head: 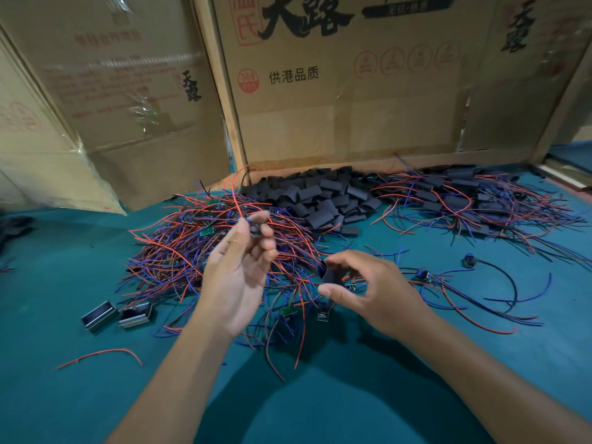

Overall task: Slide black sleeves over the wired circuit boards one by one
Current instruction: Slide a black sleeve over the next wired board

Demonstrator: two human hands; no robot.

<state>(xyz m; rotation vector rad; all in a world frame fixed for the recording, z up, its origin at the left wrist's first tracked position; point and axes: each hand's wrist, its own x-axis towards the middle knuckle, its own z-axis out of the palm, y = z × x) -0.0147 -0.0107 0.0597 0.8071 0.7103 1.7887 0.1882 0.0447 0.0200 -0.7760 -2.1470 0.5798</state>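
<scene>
Midway: many boards still bare.
Our left hand (238,270) pinches a board (254,230); our right hand (368,290) pinches a sleeve (331,275), finished pile (474,200) beyond.

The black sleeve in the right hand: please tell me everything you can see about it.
The black sleeve is a short, matte tube, seemingly soft plastic or rubber. The right hand pinches it between thumb below and fingers above, so it bulges slightly open toward the left hand. It hangs above the teal table cover, near the loose wires, with no circuit board visibly inside it yet.
</scene>
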